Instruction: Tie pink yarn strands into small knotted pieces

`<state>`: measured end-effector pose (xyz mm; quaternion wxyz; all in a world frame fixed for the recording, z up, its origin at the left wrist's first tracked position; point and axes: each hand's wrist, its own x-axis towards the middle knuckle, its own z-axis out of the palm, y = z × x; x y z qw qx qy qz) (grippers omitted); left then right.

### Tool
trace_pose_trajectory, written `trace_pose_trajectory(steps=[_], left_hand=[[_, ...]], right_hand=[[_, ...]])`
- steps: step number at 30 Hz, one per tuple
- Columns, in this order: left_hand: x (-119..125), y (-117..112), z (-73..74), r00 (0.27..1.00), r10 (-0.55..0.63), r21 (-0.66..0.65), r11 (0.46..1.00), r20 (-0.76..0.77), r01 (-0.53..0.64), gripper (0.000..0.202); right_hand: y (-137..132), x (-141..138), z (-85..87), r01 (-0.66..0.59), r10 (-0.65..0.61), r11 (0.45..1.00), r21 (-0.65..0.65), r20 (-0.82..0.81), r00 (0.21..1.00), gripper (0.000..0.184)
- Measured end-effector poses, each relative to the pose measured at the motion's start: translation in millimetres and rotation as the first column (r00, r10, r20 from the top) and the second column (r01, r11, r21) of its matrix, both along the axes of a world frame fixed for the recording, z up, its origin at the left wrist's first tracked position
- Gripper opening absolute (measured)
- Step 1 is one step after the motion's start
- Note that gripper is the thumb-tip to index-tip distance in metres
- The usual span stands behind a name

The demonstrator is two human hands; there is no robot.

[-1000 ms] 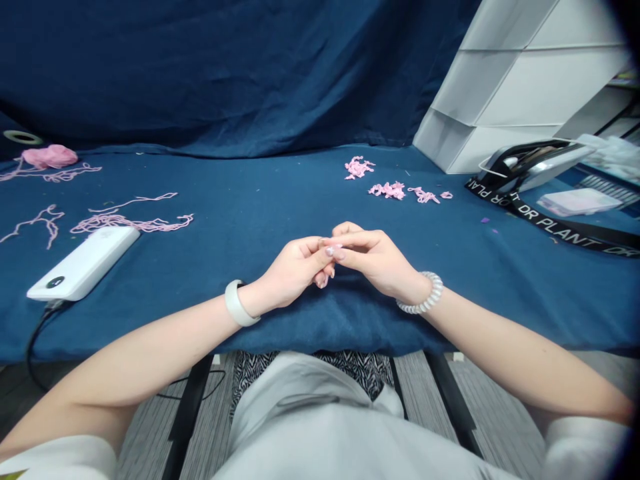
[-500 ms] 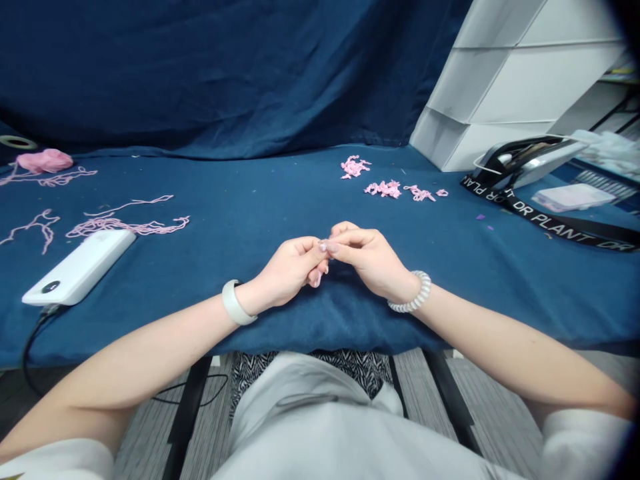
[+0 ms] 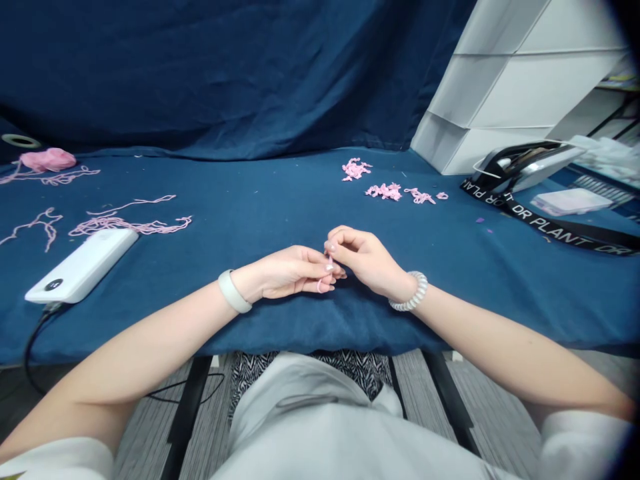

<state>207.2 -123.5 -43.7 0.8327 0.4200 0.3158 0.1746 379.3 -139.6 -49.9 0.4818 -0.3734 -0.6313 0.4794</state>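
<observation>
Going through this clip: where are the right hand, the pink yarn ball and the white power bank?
right hand (image 3: 365, 261), head view, back of the hand
pink yarn ball (image 3: 49, 160), head view, middle of the ball
white power bank (image 3: 83, 265), head view, top face

My left forearm (image 3: 145, 340) and right forearm (image 3: 500, 350) angle inward to meet at the middle. My left hand (image 3: 293, 273) lies nearly flat, fingers pointing right, while my right hand (image 3: 367, 261) curls into a pinch, fingertips touching my left hand's.
</observation>
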Motion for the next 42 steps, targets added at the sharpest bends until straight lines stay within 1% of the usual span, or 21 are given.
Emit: trace_pose_trajectory(steps=[2,4,10,14,16,19,21,23,28,31,32,33,34,35,36,37,38,39,40,41,42], left_hand=[[-1.0,-0.1,-0.1,0.999,-0.036,-0.020,0.999,-0.030,0.036,0.026],[-0.7,-0.6,-0.2,0.999,-0.015,0.004,1.000,-0.040,0.015,0.028],[2.6,0.3,-3.5,0.997,0.068,0.206,0.976,0.020,-0.071,0.029],[4.0,-1.9,-3.9,0.991,0.132,0.263,0.957,-0.020,-0.122,0.032],[4.9,-3.4,-3.0,0.978,0.197,0.309,0.937,-0.076,-0.164,0.034],[5.8,-4.0,-2.6,0.947,0.290,0.420,0.883,-0.138,-0.209,0.036],[5.9,-3.8,-3.3,0.934,0.328,0.476,0.850,-0.142,-0.227,0.035],[5.8,-3.7,-4.4,0.928,0.348,0.505,0.829,-0.133,-0.238,0.035],[5.7,-4.4,-4.9,0.936,0.330,0.530,0.820,-0.127,-0.217,0.035],[5.3,-5.2,-3.8,0.942,0.302,0.551,0.816,-0.146,-0.176,0.031],[5.1,-5.7,-3.6,0.943,0.290,0.570,0.807,-0.162,-0.151,0.028],[4.7,-6.3,-3.4,0.941,0.285,0.610,0.783,-0.183,-0.118,0.026],[4.2,-7.1,-3.3,0.934,0.290,0.678,0.731,-0.208,-0.076,0.024],[3.7,-8.0,-3.3,0.923,0.309,0.768,0.640,-0.231,-0.022,0.023],[3.1,-8.9,-3.3,0.908,0.341,0.861,0.506,-0.245,0.042,0.022],[2.5,-9.8,-3.4,0.893,0.378,0.933,0.343,-0.246,0.112,0.022],[2.0,-10.5,-3.5,0.882,0.409,0.969,0.173,-0.235,0.178,0.022],[1.6,-11.1,-3.6,0.878,0.426,0.973,0.017,-0.217,0.232,0.023],[1.2,-11.5,-3.7,0.880,0.432,0.957,-0.110,-0.197,0.268,0.025],[0.9,-11.7,-3.7,0.885,0.431,0.934,-0.210,-0.178,0.290,0.026],[0.7,-11.9,-3.7,0.890,0.431,0.909,-0.292,-0.153,0.297,0.026]], right_hand=[[-0.8,0.1,1.1,-0.049,0.047,0.998,0.030,0.067,0.997,0.034],[-0.9,0.6,2.4,-0.054,0.047,0.997,0.061,0.098,0.994,0.033],[0.3,2.5,6.7,0.032,-0.038,0.994,0.104,0.053,0.998,0.039],[2.1,3.3,4.9,0.116,-0.122,0.981,0.157,0.032,0.992,0.036],[4.4,4.6,2.4,0.159,-0.160,0.977,0.145,-0.001,0.987,0.034],[9.7,7.6,-2.1,0.216,-0.210,0.971,0.107,-0.065,0.976,0.031],[13.2,9.5,-4.6,0.242,-0.234,0.965,0.104,-0.089,0.968,0.029],[15.5,10.9,-5.8,0.254,-0.245,0.961,0.107,-0.096,0.965,0.029],[16.0,12.0,-4.2,0.275,-0.266,0.954,0.117,-0.084,0.960,0.030],[15.3,12.1,-3.8,0.284,-0.274,0.951,0.126,-0.088,0.958,0.030],[15.1,12.1,-4.0,0.283,-0.273,0.950,0.131,-0.091,0.958,0.030],[15.0,12.0,-4.2,0.281,-0.271,0.950,0.139,-0.089,0.958,0.030],[14.9,12.0,-4.4,0.279,-0.269,0.949,0.145,-0.084,0.959,0.029],[14.8,11.8,-4.5,0.277,-0.268,0.950,0.147,-0.075,0.960,0.030],[14.7,11.5,-4.4,0.275,-0.268,0.951,0.143,-0.066,0.961,0.030],[14.5,11.2,-4.1,0.273,-0.268,0.952,0.135,-0.059,0.962,0.031],[14.3,10.7,-3.8,0.271,-0.266,0.955,0.125,-0.055,0.962,0.032],[14.1,10.2,-3.4,0.266,-0.262,0.957,0.114,-0.054,0.964,0.032],[14.0,9.6,-3.0,0.259,-0.254,0.960,0.102,-0.056,0.966,0.033],[13.8,9.0,-2.7,0.249,-0.244,0.964,0.089,-0.060,0.968,0.033],[13.6,8.3,-2.6,0.236,-0.232,0.969,0.069,-0.066,0.970,0.033]])
